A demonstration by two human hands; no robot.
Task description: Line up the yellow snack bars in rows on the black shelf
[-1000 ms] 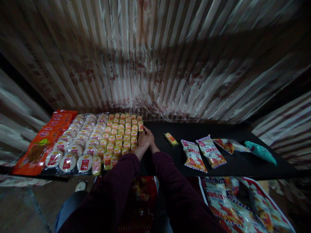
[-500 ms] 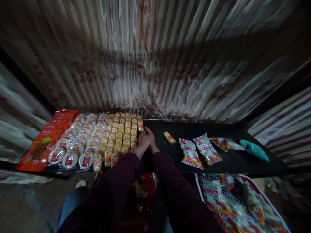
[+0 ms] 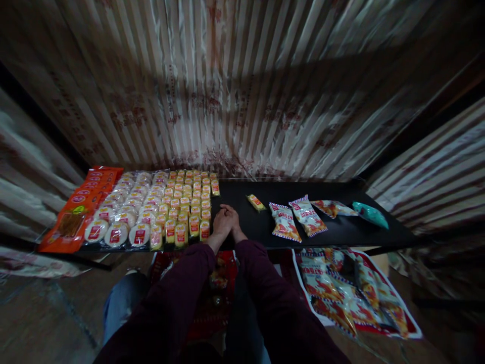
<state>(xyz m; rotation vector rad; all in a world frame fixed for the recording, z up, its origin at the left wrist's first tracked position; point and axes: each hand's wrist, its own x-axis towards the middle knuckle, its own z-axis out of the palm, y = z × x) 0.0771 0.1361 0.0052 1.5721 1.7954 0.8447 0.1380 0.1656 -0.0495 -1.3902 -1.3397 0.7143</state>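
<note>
My left hand (image 3: 221, 223) and my right hand (image 3: 234, 220) are clasped together above the front part of the black table (image 3: 253, 230). Their fingers are closed over each other, and no object shows between them. Just left of them lie tight rows of small yellow packs (image 3: 181, 234). Further left are rows of round white wrapped crackers (image 3: 139, 234), then flat orange packets (image 3: 70, 225). To the right, a single yellow pack (image 3: 256, 202) lies apart, followed by white and red snack bags (image 3: 284, 222) and a teal packet (image 3: 370, 215).
Below the table at the right stands a white-rimmed red container (image 3: 416, 331) filled with similar snack bags. Another red container (image 3: 210, 323) is partly hidden under my arms. A striped, wrinkled sheet (image 3: 227, 101) hangs behind the table.
The view has shifted, showing more of the container at the lower right. My clasped hands are slightly further from the yellow rows and nearer the table's front. The packs keep their arrangement.
</note>
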